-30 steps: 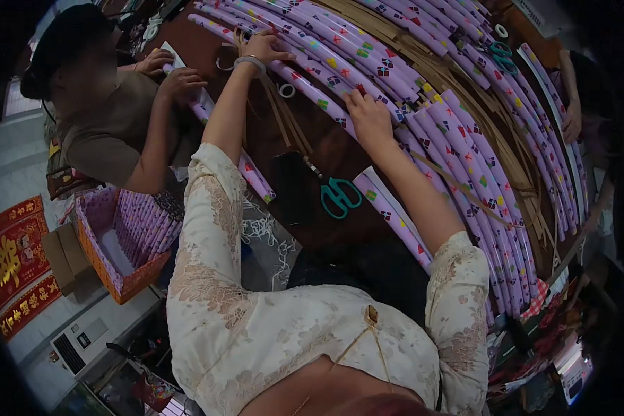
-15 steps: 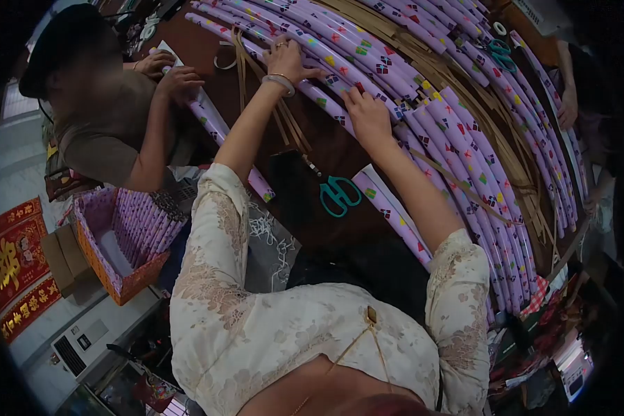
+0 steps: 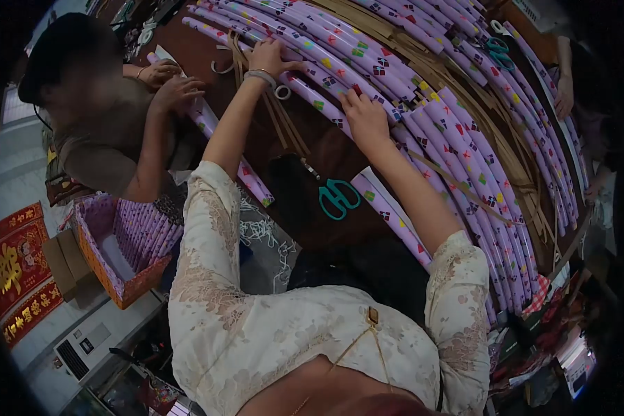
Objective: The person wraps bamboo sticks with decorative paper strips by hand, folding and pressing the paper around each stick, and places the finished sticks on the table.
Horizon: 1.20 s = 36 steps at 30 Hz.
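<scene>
My left hand (image 3: pixel 270 57) lies with its thumb spread over a long purple patterned paper roll (image 3: pixel 317 104). A bangle circles that wrist, with a small white ring (image 3: pixel 282 91) beside it. Farther right, my right hand (image 3: pixel 366 118) rests with fingers stretched over the same roll, close to the stacked rolls. Brown paper strips (image 3: pixel 289 126) run under my left forearm. Nearer me lie teal-handled scissors (image 3: pixel 339 199), next to a dark object too dim to make out. Another purple roll with a loose white edge (image 3: pixel 388 211) lies below my right forearm.
Many purple rolls (image 3: pixel 457 145) and brown strips (image 3: pixel 516 156) cover the right side. At the left, a person in a dark hat handles another roll (image 3: pixel 246 180). A lined basket (image 3: pixel 121 291) of rolls stands below. Another person's arm (image 3: pixel 565 80) shows at far right.
My left hand has shifted slightly left along the roll, and the small white ring now shows by its wrist. My right hand has barely moved. The other person's hands have shifted on their roll.
</scene>
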Motion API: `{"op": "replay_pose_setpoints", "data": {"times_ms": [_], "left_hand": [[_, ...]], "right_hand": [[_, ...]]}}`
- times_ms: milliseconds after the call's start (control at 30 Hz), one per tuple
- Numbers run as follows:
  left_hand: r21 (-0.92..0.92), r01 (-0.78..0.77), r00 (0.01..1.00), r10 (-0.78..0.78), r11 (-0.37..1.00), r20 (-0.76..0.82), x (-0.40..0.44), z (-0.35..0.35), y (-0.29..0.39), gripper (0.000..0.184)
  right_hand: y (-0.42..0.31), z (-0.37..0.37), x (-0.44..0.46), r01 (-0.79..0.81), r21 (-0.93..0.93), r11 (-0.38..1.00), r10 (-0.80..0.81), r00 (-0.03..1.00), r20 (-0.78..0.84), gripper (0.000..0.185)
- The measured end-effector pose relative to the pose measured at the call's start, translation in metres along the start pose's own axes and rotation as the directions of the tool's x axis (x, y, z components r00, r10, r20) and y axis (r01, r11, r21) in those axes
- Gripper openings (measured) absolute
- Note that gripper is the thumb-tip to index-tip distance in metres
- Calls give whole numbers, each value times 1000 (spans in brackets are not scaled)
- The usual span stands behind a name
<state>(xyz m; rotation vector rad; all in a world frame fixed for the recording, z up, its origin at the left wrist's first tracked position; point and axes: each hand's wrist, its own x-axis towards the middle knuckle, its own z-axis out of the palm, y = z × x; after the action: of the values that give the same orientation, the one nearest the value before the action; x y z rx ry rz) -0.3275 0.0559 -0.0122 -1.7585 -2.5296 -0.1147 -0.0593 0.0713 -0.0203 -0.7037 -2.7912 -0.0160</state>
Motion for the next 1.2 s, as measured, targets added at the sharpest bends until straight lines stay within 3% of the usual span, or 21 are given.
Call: {"op": "replay_pose_setpoints", "data": {"times_ms": [200, 367, 433, 533, 600, 633, 700, 867, 933, 967, 1067, 1133, 1200], "left_hand": [[-18, 48, 978, -43, 999, 204, 11, -15, 4, 64], [-140, -14, 994, 30, 990, 108, 20, 12, -23, 54], [-139, 26, 974, 6, 990, 225, 24, 6, -26, 47], [-229, 38, 962, 27, 973, 272, 33, 8, -41, 43], [98, 6, 989, -20, 995, 146, 47, 11, -70, 39], [199, 148, 968, -183, 969, 172, 40, -29, -58, 36], [161, 394, 919, -384, 905, -91, 47, -18, -105, 33], [20, 464, 881, -459, 886, -110, 55, 7, -140, 41], [-100, 476, 879, -468, 874, 91, 47, -24, -100, 44], [-26, 448, 892, -445, 893, 76, 52, -19, -102, 53], [-32, 431, 898, -425, 902, 115, 56, -22, -108, 56], [-12, 393, 909, -387, 919, 154, 60, -24, -112, 56], [0, 348, 922, -342, 937, 181, 71, -25, -116, 56]], "right_hand": [[1, 1, -1, 7, -5, 1000, -7, 1000, -27, 39], [2, 1, -2, 11, -10, 1000, -11, 1000, 1, 41], [2, 0, -2, 18, -14, 1000, -18, 1000, 19, 42], [2, -3, 0, 22, -5, 1000, -22, 1000, 12, 42], [3, -6, 0, 9, 58, 998, -7, 1000, -21, 40], [3, -7, 0, 12, 55, 998, -11, 1000, -26, 40], [3, -8, 1, 14, 72, 997, -13, 1000, -15, 40], [-2, -10, 2, 2, 28, 1000, -3, 1000, 23, 37], [0, -10, 3, 6, 38, 999, -5, 1000, -8, 40], [0, -11, 3, 6, 32, 999, -6, 1000, -9, 40], [1, -12, 2, 16, 24, 1000, -15, 999, -35, 41], [1, -14, 1, 21, 42, 999, -23, 997, 67, 45], [2, -12, 3, 24, 39, 999, -24, 1000, 11, 42]]}}
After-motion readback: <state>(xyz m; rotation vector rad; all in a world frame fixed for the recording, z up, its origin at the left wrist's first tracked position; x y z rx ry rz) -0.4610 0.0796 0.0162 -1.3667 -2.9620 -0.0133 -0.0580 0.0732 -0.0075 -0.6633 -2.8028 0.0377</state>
